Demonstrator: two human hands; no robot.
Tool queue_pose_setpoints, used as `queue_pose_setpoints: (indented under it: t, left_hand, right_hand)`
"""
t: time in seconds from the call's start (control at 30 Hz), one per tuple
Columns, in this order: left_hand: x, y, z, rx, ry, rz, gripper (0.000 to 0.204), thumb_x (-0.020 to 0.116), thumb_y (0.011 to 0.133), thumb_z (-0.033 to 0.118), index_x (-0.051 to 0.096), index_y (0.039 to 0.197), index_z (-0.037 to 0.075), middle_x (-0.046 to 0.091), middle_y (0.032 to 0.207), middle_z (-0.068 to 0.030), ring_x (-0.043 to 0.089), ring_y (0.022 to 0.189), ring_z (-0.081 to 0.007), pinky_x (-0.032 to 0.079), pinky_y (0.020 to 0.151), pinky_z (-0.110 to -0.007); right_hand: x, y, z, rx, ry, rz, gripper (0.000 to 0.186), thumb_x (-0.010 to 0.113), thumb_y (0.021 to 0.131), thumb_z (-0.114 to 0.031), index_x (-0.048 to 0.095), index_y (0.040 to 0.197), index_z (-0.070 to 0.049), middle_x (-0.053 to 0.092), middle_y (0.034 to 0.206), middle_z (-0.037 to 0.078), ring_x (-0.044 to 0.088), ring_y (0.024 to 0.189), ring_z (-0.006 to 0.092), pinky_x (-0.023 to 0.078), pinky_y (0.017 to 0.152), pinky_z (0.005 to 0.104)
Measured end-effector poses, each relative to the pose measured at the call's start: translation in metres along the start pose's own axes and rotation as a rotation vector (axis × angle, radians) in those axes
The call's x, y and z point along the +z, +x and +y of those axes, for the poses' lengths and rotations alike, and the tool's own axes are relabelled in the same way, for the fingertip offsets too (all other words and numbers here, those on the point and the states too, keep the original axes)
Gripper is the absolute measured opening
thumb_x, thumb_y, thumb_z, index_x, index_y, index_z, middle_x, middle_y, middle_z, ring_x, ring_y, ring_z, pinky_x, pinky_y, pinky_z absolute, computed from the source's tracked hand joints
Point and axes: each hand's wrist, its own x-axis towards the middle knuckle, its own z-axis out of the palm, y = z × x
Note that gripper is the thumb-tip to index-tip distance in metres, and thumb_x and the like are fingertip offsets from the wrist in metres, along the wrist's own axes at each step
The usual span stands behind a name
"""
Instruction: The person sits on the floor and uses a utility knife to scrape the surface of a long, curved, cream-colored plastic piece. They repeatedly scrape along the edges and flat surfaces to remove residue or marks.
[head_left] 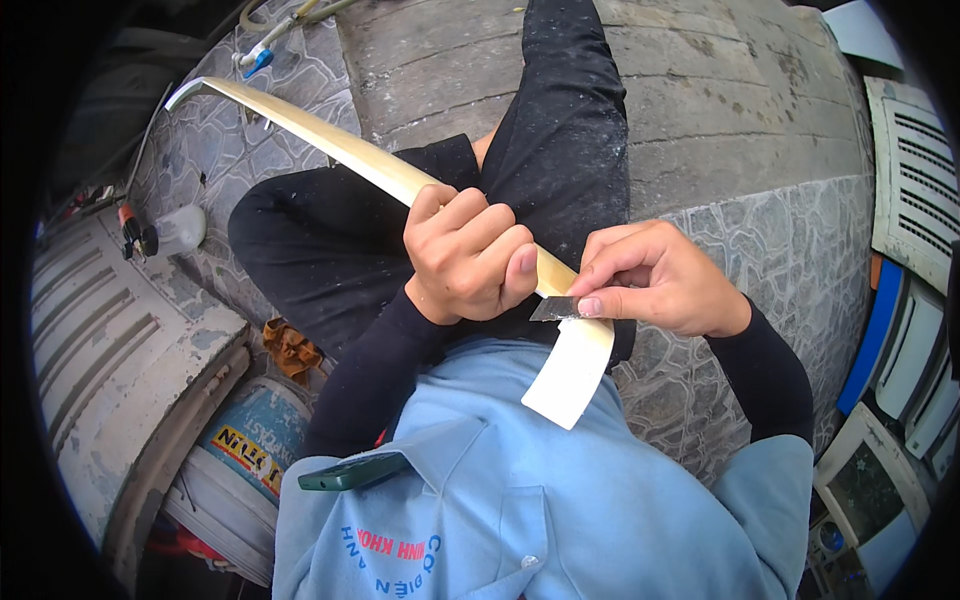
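Slanting from upper left to lower right, 1 long yellowish strip (372, 171)

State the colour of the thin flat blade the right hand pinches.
The blade is dark grey; the head view shows it.

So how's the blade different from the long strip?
The blade is small and dark; the strip is long and pale. The blade looks flat; the strip bends near its ends. The right hand pinches the blade; the left hand grips the strip. Both are held.
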Motion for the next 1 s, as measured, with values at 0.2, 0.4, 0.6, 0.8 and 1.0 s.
queue_pose_setpoints:
  t: [0.2, 0.4, 0.6, 0.8, 1.0]
  left_hand:
    - [-0.001, -0.001, 0.000, -0.002, 0.003, 0.001, 0.025, 0.065, 0.087, 0.020, 0.055, 0.065, 0.015, 0.043, 0.064, 0.0010, 0.044, 0.056, -0.0195, 0.032, 0.063, -0.037]
    - [-0.002, -0.002, 0.001, -0.003, 0.003, -0.002, 0.025, 0.065, 0.087, 0.020, 0.054, 0.065, 0.015, 0.044, 0.064, 0.0011, 0.045, 0.057, -0.0196, 0.032, 0.064, -0.037]
    - [-0.004, -0.002, 0.002, -0.008, -0.003, -0.006, 0.024, 0.064, 0.087, 0.019, 0.055, 0.065, 0.014, 0.048, 0.065, 0.0009, 0.047, 0.057, -0.0196, 0.034, 0.066, -0.037]
    - [-0.005, -0.004, 0.002, -0.006, -0.011, -0.010, 0.025, 0.063, 0.089, 0.019, 0.056, 0.065, 0.014, 0.050, 0.065, 0.0006, 0.048, 0.057, -0.0197, 0.035, 0.066, -0.037]
    - [-0.007, -0.004, 0.002, -0.008, 0.001, -0.022, 0.026, 0.062, 0.090, 0.019, 0.056, 0.066, 0.013, 0.051, 0.065, -0.0001, 0.049, 0.057, -0.0199, 0.036, 0.067, -0.037]
  right_hand:
    - [0.007, -0.006, 0.006, 0.046, 0.077, 0.041, 0.027, 0.084, 0.093, -0.001, 0.081, 0.120, 0.002, 0.073, 0.095, 0.005, 0.071, 0.089, 0.0108, 0.054, 0.078, 0.0245]
    - [0.011, -0.014, 0.024, -0.081, -0.068, 0.079, 0.028, 0.082, 0.099, -0.012, 0.081, 0.125, -0.002, 0.078, 0.092, 0.003, 0.068, 0.083, 0.0058, 0.053, 0.076, 0.0237]
    - [0.013, -0.020, 0.028, -0.074, 0.040, 0.063, 0.029, 0.079, 0.101, -0.011, 0.080, 0.128, 0.000, 0.082, 0.097, 0.007, 0.070, 0.086, 0.0071, 0.054, 0.079, 0.0249]
    - [0.008, -0.018, 0.041, -0.168, 0.048, 0.006, 0.029, 0.078, 0.103, -0.012, 0.080, 0.129, 0.001, 0.083, 0.099, 0.008, 0.072, 0.087, 0.0089, 0.056, 0.082, 0.0261]
    - [0.006, -0.014, 0.040, -0.084, 0.094, -0.004, 0.025, 0.079, 0.101, -0.012, 0.082, 0.122, 0.001, 0.085, 0.099, 0.012, 0.078, 0.087, 0.0129, 0.059, 0.080, 0.0264]
